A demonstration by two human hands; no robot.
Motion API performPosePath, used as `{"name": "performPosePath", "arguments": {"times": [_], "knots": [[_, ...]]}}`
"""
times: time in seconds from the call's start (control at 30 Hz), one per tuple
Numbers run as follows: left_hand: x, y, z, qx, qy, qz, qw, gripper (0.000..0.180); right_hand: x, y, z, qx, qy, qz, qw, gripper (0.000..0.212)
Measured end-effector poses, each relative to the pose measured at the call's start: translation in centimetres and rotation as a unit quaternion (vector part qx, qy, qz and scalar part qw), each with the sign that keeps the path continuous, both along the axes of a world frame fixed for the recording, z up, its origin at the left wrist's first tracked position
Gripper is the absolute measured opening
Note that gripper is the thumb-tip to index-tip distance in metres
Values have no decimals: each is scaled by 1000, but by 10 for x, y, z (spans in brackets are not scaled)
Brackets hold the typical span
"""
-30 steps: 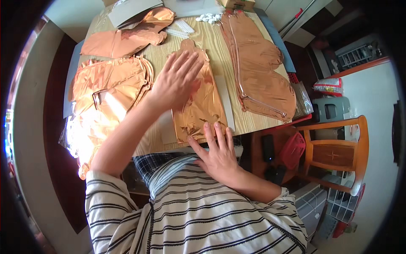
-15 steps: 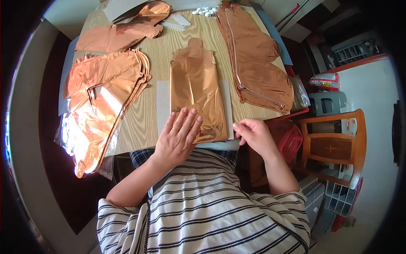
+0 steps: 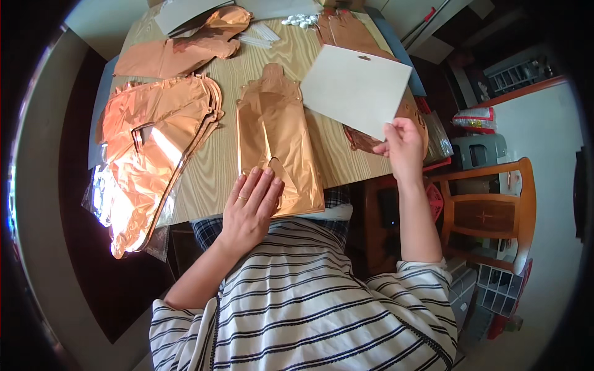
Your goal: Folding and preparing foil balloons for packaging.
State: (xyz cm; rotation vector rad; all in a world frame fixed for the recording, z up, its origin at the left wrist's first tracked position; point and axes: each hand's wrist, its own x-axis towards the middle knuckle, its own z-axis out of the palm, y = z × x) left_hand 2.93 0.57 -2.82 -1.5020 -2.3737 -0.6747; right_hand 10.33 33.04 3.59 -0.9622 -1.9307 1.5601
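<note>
A folded rose-gold foil balloon (image 3: 281, 148) lies at the middle of the table's near edge, its narrow tab pointing away from me. My left hand (image 3: 250, 201) rests flat on its near left part, fingers stretched out. Raised over the right side, my right hand (image 3: 402, 142) pinches the near corner of a white card (image 3: 356, 89) with a hanger slot along its far edge. The card hides much of the stack of flat foil balloons (image 3: 349, 34) on the right.
More foil balloons (image 3: 167, 114) are piled at the left and overhang the table edge. At the back lie another foil piece (image 3: 161, 55), white straws (image 3: 260, 36) and small white items (image 3: 301, 21). A wooden chair (image 3: 482, 213) stands right of the table.
My right hand has drawn the card from under the middle balloon and lifted it to the right. The balloon has shifted slightly left and nearer, with my left hand still on it.
</note>
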Motion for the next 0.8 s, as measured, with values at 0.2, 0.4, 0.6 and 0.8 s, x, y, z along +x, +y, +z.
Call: {"name": "performPosePath", "arguments": {"times": [0.2,0.4,0.6,0.8], "knots": [[-5,4,21,74,-67,84,991,50,24,-21,-4,-27,-136,151,979,13],[-12,13,20,-22,28,83,996,46,18,-64,-14,15,-156,305,939,22],[-9,12,21,-62,25,75,995,48,32,-85,16,580,-71,278,762,54],[-11,10,21,-56,10,64,996,50,14,-93,-17,676,72,309,665,28]]}}
